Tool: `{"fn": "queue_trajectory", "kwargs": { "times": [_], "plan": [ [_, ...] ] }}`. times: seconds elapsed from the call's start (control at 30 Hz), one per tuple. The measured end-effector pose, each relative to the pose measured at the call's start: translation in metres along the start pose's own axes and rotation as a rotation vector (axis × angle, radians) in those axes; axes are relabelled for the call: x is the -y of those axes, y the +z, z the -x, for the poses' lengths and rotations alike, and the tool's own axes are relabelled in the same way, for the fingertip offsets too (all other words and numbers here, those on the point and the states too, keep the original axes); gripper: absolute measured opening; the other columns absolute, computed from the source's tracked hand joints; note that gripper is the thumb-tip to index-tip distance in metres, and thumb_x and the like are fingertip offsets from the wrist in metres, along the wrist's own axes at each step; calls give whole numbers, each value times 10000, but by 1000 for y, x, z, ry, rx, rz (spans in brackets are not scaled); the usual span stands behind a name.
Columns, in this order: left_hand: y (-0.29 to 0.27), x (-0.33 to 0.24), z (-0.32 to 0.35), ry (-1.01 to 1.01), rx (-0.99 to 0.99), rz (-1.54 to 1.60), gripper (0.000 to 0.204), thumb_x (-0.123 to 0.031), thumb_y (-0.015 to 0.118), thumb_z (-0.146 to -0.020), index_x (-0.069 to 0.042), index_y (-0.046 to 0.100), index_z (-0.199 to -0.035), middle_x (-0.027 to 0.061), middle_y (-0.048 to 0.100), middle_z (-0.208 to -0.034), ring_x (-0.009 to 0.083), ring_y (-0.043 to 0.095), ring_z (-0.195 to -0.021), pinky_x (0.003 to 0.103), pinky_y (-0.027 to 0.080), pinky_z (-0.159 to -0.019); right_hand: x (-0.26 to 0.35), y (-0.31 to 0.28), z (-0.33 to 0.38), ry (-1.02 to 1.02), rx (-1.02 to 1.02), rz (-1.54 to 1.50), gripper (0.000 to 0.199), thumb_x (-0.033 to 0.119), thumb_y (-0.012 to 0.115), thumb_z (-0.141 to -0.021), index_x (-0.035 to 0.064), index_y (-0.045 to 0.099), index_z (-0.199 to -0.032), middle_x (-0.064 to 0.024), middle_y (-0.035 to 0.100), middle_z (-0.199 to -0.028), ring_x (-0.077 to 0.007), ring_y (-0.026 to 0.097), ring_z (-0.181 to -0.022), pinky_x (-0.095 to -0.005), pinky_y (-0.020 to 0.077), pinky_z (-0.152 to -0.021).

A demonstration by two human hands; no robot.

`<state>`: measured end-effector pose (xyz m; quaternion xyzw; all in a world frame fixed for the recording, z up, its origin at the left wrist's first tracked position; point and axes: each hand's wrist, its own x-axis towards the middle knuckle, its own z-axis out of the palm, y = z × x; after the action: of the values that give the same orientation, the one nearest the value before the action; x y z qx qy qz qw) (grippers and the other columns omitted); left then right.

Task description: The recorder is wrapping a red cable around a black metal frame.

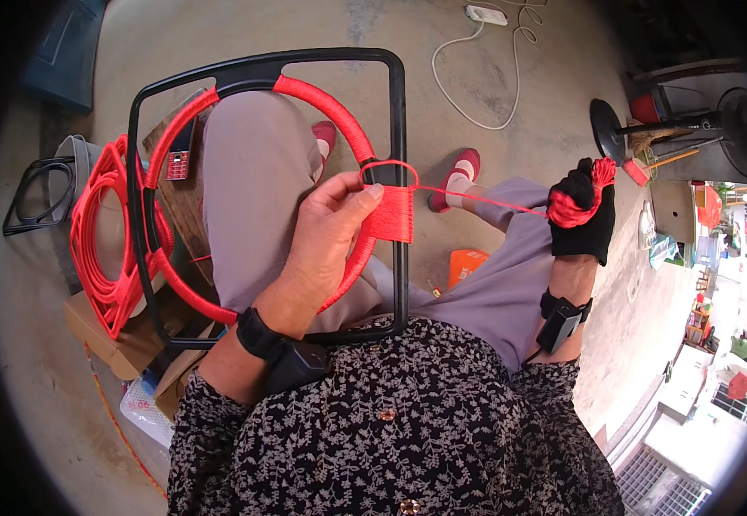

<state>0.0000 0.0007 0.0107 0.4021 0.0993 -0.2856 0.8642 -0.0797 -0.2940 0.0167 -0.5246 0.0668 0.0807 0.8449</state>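
A black metal frame (398, 129) with an inner ring wrapped in red cord (330, 107) rests upright on my lap. My left hand (326, 236) pinches the wrapped red binding (390, 213) where the ring meets the frame's right bar. A taut red strand (485, 199) runs from there to my right hand (581, 215), which wears a black glove and grips a small bundle of red cord (575, 202). Both wrists carry black bands.
A stack of red-wrapped frames (102, 241) lies on cardboard boxes (124, 340) at my left, beside a bare black frame (38, 198). A white power strip (487, 15) and cable lie on the concrete floor ahead. Black round stands (605, 129) are at the right.
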Motion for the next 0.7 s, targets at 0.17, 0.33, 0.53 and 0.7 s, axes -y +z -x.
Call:
{"fn": "queue_trajectory", "kwargs": {
  "times": [0.17,0.33,0.53,0.7],
  "plan": [
    [4,-2,0,-13,7,20,154,-77,611,-905,-2,579,-1036,42,643,-939,76,612,-839,224,502,-756,-5,-2,-34,100,60,-454,370,317,504,-971,-17,557,-1120,-30,581,-861,-146,585,-769,-245,476,-704],
    [-2,2,1,13,-7,-14,136,-80,608,-908,-4,576,-1016,41,641,-927,74,609,-826,225,502,-736,-22,91,-48,160,-139,-120,360,221,602,-911,11,544,-1198,-19,586,-853,-112,582,-754,-264,485,-665],
    [5,0,1,49,-29,-82,137,-101,610,-911,-2,574,-998,38,634,-880,75,610,-773,223,506,-685,-26,85,-51,298,-160,267,248,183,638,-871,10,628,-1049,-21,611,-835,-105,583,-731,-253,478,-668],
    [5,-4,3,-47,-52,-192,167,-169,601,-924,-22,581,-1003,35,645,-879,61,617,-700,215,507,-557,-18,93,-55,165,-191,37,194,178,595,-894,14,624,-993,-29,582,-789,-110,586,-722,-258,475,-664]
  ]
}}
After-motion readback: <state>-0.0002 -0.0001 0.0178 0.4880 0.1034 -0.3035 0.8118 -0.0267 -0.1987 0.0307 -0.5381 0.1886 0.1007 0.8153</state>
